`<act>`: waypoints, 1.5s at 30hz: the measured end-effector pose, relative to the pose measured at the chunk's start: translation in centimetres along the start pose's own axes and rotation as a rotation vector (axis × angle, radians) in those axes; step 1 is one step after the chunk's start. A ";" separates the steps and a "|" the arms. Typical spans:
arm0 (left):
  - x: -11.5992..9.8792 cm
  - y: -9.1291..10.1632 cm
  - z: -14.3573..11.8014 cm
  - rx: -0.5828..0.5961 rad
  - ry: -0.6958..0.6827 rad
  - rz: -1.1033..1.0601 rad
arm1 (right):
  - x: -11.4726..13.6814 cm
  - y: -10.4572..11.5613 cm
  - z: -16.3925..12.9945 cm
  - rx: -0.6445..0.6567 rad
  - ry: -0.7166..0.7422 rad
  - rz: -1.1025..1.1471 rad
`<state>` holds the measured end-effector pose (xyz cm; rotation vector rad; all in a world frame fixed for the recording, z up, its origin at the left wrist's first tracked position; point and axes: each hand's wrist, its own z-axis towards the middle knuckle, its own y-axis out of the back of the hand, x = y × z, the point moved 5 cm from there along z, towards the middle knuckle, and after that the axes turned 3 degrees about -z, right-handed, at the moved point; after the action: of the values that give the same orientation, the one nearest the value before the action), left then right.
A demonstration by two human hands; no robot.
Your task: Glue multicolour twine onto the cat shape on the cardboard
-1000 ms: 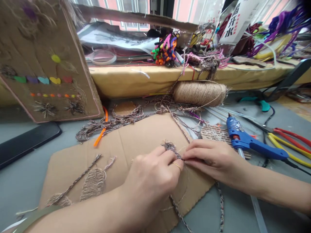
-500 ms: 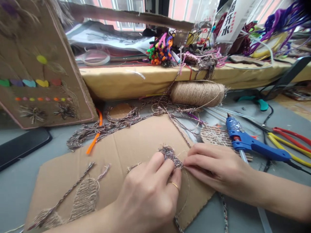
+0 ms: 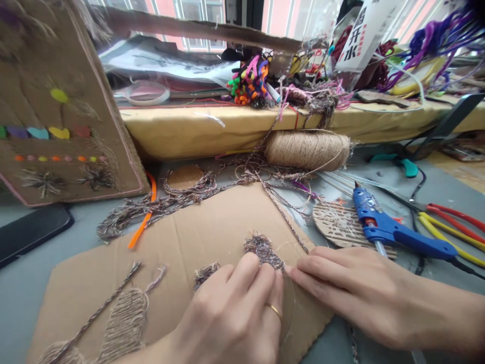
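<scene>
On a sheet of brown cardboard [image 3: 166, 237] lies a patch of mottled grey-brown yarn [image 3: 267, 253]. My left hand [image 3: 235, 308], with a ring on one finger, presses its bent fingertips on the lower edge of this patch. Another tuft of the same yarn [image 3: 205, 274] shows beyond its knuckles. My right hand [image 3: 352, 288] rests on the cardboard's right side, fingers closed together, their tips at the patch's right end; what they pinch is hidden. A twisted cord [image 3: 284, 217] runs down under the right hand. A thin loose strand curves below the fingertips.
A blue glue gun [image 3: 394, 225] and pliers with red and yellow handles [image 3: 450, 222] lie at right. Behind are a twine spool [image 3: 308, 150] and a braided yarn bundle [image 3: 125, 215]. A decorated cardboard panel [image 3: 68, 111] stands left. Twine-wrapped shapes [image 3: 123, 321] lie on the cardboard.
My right hand has shifted slightly down, its fingers flatter against the cardboard. My left hand keeps pressing the yarn patch, and more of the tuft beside it shows. The view has tilted a little.
</scene>
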<state>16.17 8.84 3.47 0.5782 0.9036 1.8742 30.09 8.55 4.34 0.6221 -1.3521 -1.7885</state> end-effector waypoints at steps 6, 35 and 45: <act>-0.2 -0.3 -0.1 0.000 -0.014 0.019 | 0.0 -0.9 -0.5 0.048 -0.026 -0.080; -0.4 -0.2 -1.3 0.119 -0.067 0.056 | -0.7 -1.0 -0.4 0.121 0.022 -0.062; -0.2 -0.1 -0.8 0.090 -0.046 0.066 | -0.2 -0.9 0.1 0.157 0.024 -0.038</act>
<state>15.74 8.40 2.84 0.7110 0.9530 1.8786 29.88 8.88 3.54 0.7562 -1.4830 -1.7100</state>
